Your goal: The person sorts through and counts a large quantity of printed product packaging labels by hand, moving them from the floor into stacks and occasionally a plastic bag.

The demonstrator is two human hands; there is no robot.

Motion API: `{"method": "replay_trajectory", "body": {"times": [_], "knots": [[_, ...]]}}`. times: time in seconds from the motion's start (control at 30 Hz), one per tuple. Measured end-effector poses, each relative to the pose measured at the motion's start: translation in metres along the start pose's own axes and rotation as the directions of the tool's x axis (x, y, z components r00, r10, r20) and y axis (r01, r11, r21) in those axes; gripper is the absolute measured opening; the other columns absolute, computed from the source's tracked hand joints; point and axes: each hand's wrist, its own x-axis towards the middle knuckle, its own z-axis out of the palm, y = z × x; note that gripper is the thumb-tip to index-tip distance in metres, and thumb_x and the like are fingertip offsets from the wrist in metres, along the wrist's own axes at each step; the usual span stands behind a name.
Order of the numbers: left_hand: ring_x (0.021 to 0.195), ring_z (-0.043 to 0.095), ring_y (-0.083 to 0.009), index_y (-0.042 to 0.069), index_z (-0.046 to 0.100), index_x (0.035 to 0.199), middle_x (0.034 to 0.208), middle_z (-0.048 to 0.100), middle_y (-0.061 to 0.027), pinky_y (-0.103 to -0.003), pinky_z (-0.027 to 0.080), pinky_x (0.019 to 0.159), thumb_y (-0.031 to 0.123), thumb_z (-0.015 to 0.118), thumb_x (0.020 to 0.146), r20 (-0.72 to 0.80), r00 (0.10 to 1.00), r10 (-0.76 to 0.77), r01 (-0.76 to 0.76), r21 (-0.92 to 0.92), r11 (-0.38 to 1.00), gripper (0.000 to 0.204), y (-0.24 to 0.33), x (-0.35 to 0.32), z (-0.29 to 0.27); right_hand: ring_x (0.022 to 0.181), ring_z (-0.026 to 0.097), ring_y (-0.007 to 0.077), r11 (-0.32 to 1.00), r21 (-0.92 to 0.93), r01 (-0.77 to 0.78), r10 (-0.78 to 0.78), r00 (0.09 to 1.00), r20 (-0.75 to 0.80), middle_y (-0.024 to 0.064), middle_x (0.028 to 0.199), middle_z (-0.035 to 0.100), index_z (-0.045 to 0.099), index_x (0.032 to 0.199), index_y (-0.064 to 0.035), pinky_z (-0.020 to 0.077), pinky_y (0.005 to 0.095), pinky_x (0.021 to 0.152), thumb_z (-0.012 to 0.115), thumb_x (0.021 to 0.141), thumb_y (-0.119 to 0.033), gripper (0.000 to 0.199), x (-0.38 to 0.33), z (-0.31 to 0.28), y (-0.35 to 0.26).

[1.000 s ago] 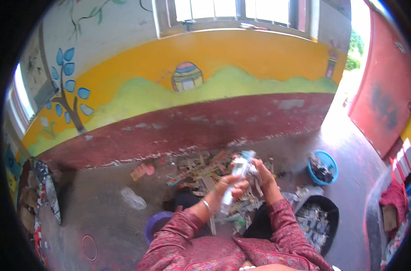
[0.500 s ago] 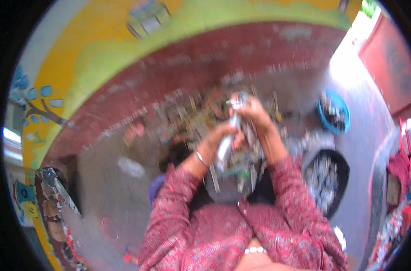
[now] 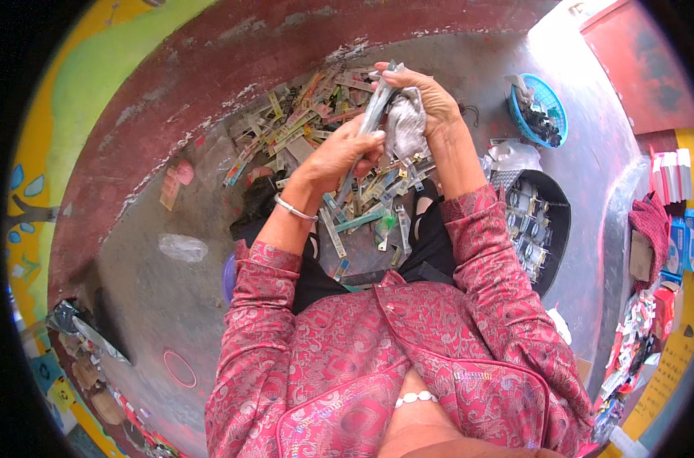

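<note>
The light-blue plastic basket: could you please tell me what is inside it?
Inside the light-blue plastic basket are crumpled black pieces and a grey piece at its left side. Their material is unclear; whatever lies beneath them is covered.

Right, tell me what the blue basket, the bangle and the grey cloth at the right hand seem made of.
Blue basket: probably plastic, smooth, with a moulded-looking lattice. Bangle: likely metal, pale silvery and smooth. Grey cloth: apparently fabric, matte, softly bunched; fibre unclear.
</note>
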Motion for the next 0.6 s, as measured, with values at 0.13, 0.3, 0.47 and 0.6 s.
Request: {"method": "replay_trajectory", "body": {"times": [0.13, 0.3, 0.47, 0.6], "knots": [[0.044, 0.038, -0.0046, 0.008, 0.035, 0.110, 0.074, 0.052, -0.0068, -0.015, 0.029, 0.037, 0.015, 0.048, 0.088, 0.277, 0.961, -0.004, 0.156, -0.530, 0.833, 0.027, -0.006, -0.015, -0.014, 0.069, 0.060, 0.0174, 0.995, -0.060, -0.081, 0.086, 0.992, 0.091, 0.0069, 0.079, 0.061, 0.057, 0.095, -0.0006, 0.0513, 0.0320, 0.064, 0.070, 0.067, -0.009, 0.032, 0.006, -0.006, 0.005], [0.044, 0.037, -0.0048, 0.005, 0.037, 0.106, 0.070, 0.049, -0.0086, -0.016, 0.028, 0.035, 0.013, 0.049, 0.087, 0.276, 0.959, 0.068, 0.117, -0.602, 0.790, 0.024, -0.014, -0.020, -0.011, 0.070, 0.058, 0.0139, 0.891, -0.434, 0.131, -0.181, 0.981, -0.076, 0.0088, 0.081, 0.062, 0.060, 0.090, 0.0004, 0.0475, 0.0267, 0.063, 0.070, 0.070, -0.015, 0.027, -0.004, 0.006, 0.013], [0.043, 0.035, -0.0040, 0.005, 0.039, 0.108, 0.075, 0.046, -0.0073, -0.014, 0.028, 0.034, 0.013, 0.052, 0.085, 0.289, 0.957, 0.012, 0.178, -0.623, 0.761, 0.028, -0.015, -0.019, -0.019, 0.061, 0.056, 0.0116, 0.739, -0.574, 0.352, -0.570, 0.781, -0.255, 0.0065, 0.069, 0.061, 0.060, 0.084, 0.0025, 0.0445, 0.0237, 0.053, 0.069, 0.073, -0.021, 0.027, -0.009, 0.006, -0.012], [0.041, 0.035, -0.0042, 0.002, 0.042, 0.099, 0.070, 0.046, -0.0065, -0.015, 0.028, 0.033, 0.014, 0.053, 0.083, 0.222, 0.974, -0.045, 0.151, -0.489, 0.859, 0.023, -0.017, -0.015, -0.013, 0.057, 0.057, 0.0135, -0.157, -0.768, 0.621, -0.808, 0.367, 0.462, 0.0058, 0.069, 0.059, 0.061, 0.079, -0.0055, 0.0443, 0.0245, 0.052, 0.064, 0.075, -0.014, 0.010, -0.022, 0.045, 0.020]]}}
